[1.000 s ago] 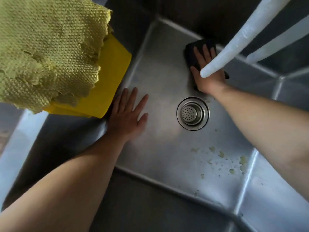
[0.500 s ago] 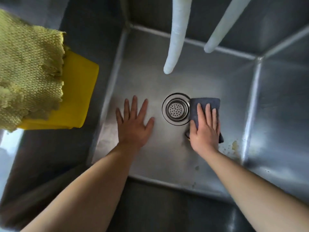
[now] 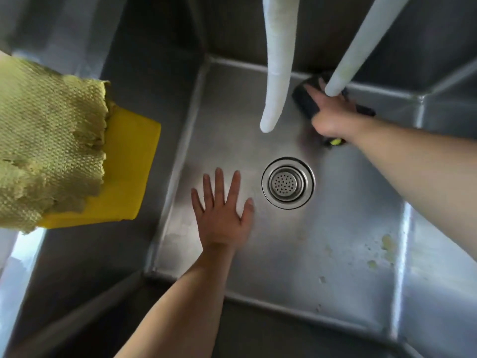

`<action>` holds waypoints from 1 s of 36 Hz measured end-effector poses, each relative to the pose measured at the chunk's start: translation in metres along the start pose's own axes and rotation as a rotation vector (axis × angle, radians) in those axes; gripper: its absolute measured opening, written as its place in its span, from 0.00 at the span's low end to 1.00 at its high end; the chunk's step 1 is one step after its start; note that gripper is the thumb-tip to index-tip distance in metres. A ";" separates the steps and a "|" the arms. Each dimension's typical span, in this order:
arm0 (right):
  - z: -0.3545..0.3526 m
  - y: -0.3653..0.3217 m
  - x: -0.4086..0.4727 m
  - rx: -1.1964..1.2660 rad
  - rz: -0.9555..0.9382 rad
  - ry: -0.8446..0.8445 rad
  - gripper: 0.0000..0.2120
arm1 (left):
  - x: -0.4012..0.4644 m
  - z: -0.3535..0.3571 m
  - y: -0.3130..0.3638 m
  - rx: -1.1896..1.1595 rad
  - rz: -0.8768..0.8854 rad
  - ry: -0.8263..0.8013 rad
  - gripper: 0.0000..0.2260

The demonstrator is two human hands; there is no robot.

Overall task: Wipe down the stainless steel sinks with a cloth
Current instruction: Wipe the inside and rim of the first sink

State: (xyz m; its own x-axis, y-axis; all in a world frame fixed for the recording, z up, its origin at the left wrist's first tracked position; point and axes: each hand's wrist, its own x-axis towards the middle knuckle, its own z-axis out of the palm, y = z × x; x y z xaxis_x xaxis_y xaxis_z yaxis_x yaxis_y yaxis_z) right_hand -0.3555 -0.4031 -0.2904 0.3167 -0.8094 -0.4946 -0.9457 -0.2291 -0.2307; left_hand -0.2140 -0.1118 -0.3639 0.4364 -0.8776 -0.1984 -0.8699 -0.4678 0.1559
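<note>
I look straight down into a stainless steel sink (image 3: 322, 254) with a round drain strainer (image 3: 288, 183) in its floor. My right hand (image 3: 333, 117) presses a dark cloth (image 3: 305, 100) flat against the sink floor at the far edge, beyond the drain; a bit of yellow-green shows under the wrist. My left hand (image 3: 223, 213) lies flat on the sink floor with fingers spread, left of the drain, holding nothing.
Two pale hoses (image 3: 277, 73) (image 3: 361, 45) hang down from above over the far side of the sink. A ragged green mesh cloth (image 3: 49, 140) and a yellow cloth (image 3: 126, 171) hang over the left wall. Food specks (image 3: 386, 250) lie by the right wall.
My right hand has slid the dark cloth from beside the drain up to the far edge of the sink floor. My left hand has stayed flat in place.
</note>
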 end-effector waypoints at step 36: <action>-0.013 0.096 -0.015 0.084 0.033 0.219 0.30 | -0.002 -0.001 0.004 -0.018 0.002 0.013 0.29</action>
State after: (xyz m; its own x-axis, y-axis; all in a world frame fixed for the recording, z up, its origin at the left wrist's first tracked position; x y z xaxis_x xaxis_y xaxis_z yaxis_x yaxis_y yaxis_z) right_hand -0.4518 -0.4202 -0.2940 0.2538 -0.9157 -0.3115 -0.9428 -0.1622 -0.2912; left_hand -0.2179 -0.1120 -0.3624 0.4380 -0.8796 -0.1859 -0.8665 -0.4681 0.1734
